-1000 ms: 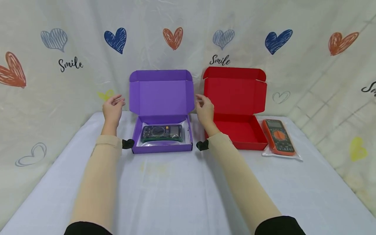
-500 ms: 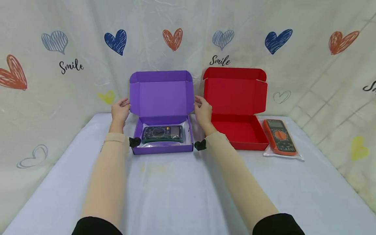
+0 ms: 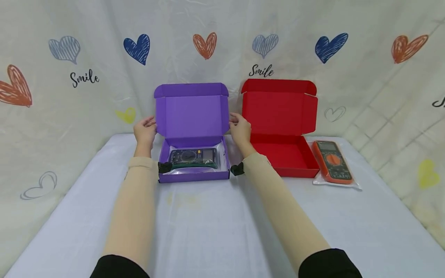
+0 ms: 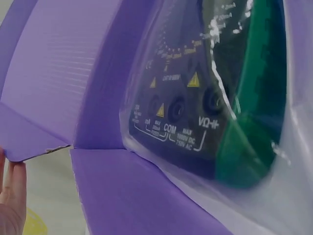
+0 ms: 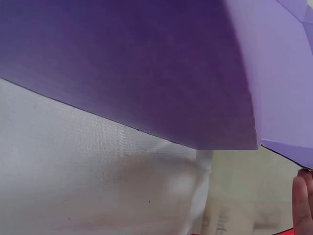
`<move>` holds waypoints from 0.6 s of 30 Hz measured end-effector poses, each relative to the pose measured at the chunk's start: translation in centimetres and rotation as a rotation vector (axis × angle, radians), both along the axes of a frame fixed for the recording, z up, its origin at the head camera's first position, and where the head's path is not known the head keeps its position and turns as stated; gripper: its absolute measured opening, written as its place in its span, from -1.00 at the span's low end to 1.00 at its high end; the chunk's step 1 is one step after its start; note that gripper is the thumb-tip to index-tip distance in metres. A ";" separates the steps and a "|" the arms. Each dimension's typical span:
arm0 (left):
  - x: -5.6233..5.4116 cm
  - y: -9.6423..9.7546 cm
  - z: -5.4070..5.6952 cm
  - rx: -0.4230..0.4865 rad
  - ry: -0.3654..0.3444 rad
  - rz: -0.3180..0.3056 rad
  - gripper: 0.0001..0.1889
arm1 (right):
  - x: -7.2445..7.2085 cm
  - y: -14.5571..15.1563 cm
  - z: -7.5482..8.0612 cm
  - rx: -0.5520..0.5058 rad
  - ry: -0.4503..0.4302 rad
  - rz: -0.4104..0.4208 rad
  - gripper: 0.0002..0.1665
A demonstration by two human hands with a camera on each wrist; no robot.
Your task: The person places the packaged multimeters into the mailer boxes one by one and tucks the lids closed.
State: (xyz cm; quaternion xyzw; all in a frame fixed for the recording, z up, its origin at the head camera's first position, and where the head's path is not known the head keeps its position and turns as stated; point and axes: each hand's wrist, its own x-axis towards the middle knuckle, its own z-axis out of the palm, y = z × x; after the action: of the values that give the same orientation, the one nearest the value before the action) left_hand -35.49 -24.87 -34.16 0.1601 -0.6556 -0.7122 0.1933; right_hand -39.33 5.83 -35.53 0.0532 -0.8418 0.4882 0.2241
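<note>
In the head view an opened purple box [image 3: 194, 177] stands on the table, its raised lid [image 3: 193, 116] upright. Inside lies a dark multimeter [image 3: 193, 158] with a green side, in a clear plastic bag. My left hand [image 3: 144, 133] is at the lid's left side; in the left wrist view its fingers [image 4: 17, 186] reach the corner of the side flap [image 4: 29, 134]. At the lid's right side is my right hand [image 3: 240, 131], and the right wrist view shows straight fingers [image 5: 301, 200] right at the flap's edge.
Right of the purple box stands an opened red box [image 3: 297, 172] with its lid up. Beyond it lies a bagged orange multimeter [image 3: 332, 162]. A white cloth covers the table [image 3: 201, 235]. Behind hangs a pale curtain [image 3: 229, 19] with printed hearts.
My left hand has moved right, from beside the purple box to its lid's left edge. My right hand has shifted slightly left to the lid's right edge. The lid stands as before.
</note>
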 end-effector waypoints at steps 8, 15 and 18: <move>0.0 -0.2 -0.4 -0.042 0.017 -0.049 -0.54 | -0.3 0.1 -0.2 0.009 -0.028 -0.003 -0.57; 0.0 -0.4 -0.5 -0.082 0.040 -0.056 -0.55 | 0.0 0.3 0.0 0.026 -0.032 -0.012 -0.54; -0.1 -0.6 -0.5 -0.097 0.050 -0.065 -0.56 | 0.2 0.4 0.1 0.034 -0.029 -0.007 -0.52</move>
State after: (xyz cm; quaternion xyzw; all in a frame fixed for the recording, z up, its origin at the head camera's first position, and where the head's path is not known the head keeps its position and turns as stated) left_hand -35.57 -25.44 -34.62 0.1112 -0.6894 -0.6891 0.1938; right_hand -39.16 6.25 -35.40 0.0470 -0.8532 0.4740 0.2126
